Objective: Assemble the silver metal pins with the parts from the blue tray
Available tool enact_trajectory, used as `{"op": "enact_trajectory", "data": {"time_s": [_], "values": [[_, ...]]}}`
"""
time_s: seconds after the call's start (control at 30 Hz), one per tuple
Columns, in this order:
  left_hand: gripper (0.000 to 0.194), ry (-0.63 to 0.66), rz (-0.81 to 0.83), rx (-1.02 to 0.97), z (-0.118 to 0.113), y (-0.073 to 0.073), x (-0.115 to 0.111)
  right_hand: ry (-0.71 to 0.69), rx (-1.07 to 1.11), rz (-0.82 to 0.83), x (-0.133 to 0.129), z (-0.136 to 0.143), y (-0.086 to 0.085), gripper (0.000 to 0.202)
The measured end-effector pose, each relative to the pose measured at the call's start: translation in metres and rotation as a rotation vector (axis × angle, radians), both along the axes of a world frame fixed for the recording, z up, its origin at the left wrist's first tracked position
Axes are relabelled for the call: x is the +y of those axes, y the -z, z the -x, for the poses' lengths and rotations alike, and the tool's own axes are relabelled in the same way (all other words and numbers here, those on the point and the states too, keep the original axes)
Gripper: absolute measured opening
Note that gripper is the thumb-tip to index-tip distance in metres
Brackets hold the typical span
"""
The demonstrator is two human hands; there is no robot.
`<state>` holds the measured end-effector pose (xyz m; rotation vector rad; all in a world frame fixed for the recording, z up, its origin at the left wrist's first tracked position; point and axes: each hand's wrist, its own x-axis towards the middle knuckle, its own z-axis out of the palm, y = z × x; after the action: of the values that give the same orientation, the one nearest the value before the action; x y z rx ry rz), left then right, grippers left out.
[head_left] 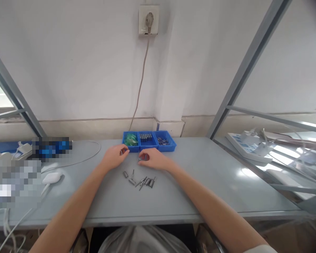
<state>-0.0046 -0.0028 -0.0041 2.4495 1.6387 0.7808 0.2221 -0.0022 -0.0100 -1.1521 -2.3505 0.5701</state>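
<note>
My left hand is at the front of the blue bin with green pieces, fingers curled and tips close together. Whatever it may hold is too small to make out. Just to the right, my right hand pinches a small metal part between thumb and fingers, a little above the table. Nearer me lie loose metal pieces: a short cylinder, a cylinder with a thin pin, and a small heap of cylinders and pins.
The middle blue bin holds upright metal cylinders in rows; the right bin holds loose thin metal pins. A white charger and cables lie at left. Grey frame posts rise at both sides, and a white power strip lies at right.
</note>
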Motion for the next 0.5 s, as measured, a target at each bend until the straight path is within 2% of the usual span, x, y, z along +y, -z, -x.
{"op": "enact_trajectory", "data": {"time_s": [0.17, 0.4, 0.5], "values": [[0.025, -0.006, 0.013, 0.01, 0.0, 0.001, 0.002, -0.053, -0.031, -0.004, -0.001, 0.003, 0.0, 0.014], [0.023, 0.023, 0.02, 0.031, -0.003, 0.001, 0.001, -0.049, -0.031, -0.028, -0.007, 0.004, 0.002, 0.022], [0.024, 0.02, 0.024, 0.007, -0.002, 0.001, 0.0, -0.058, -0.002, -0.041, -0.011, 0.004, -0.004, 0.022]]}}
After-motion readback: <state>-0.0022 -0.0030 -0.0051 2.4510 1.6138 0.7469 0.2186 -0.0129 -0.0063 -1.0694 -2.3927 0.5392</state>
